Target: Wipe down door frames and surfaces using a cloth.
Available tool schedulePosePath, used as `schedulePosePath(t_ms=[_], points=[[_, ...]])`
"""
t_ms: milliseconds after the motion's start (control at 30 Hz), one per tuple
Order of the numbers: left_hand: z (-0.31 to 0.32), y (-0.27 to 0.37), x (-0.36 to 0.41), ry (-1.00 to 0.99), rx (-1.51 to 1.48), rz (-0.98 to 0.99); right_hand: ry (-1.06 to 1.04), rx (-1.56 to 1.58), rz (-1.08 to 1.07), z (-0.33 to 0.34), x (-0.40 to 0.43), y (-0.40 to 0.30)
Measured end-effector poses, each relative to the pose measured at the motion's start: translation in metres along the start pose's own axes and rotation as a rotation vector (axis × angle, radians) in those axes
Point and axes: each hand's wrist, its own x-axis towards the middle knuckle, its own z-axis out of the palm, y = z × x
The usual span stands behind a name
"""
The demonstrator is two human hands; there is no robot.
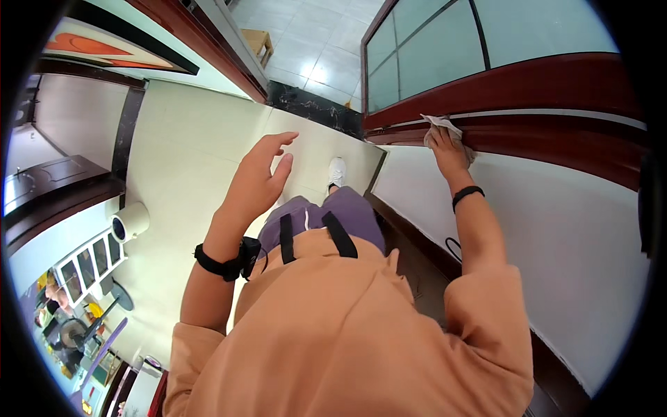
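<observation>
My right hand (447,151) presses a crumpled pale cloth (443,123) against the dark red wooden frame (547,136) beside the glazed sliding door. Part of the cloth sticks out past the fingertips, and the rest lies under the palm. To the left, my left hand (263,169) hangs in the air above the tiled floor, its thumb and fingers apart, with nothing in it. The door's frosted glass panels (432,49) rise just beyond the right hand.
Below the frame is a white wall (563,234). A black stone threshold (312,109) crosses the doorway, with a wooden stool (256,41) beyond. A framed picture (114,49) hangs at upper left. On the left stand a white cylindrical bin (130,222) and a fan (73,333).
</observation>
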Motion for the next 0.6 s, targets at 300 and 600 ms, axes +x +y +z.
schedulePosePath(t_ms=[300, 600], points=[[-0.011, -0.009, -0.033, 0.196, -0.041, -0.092, -0.139, 0.025, -0.133, 0.029, 0.015, 0.003], [-0.015, -0.059, -0.100, 0.177, -0.030, -0.237, -0.191, -0.390, -0.335, -0.008, 0.009, 0.043]])
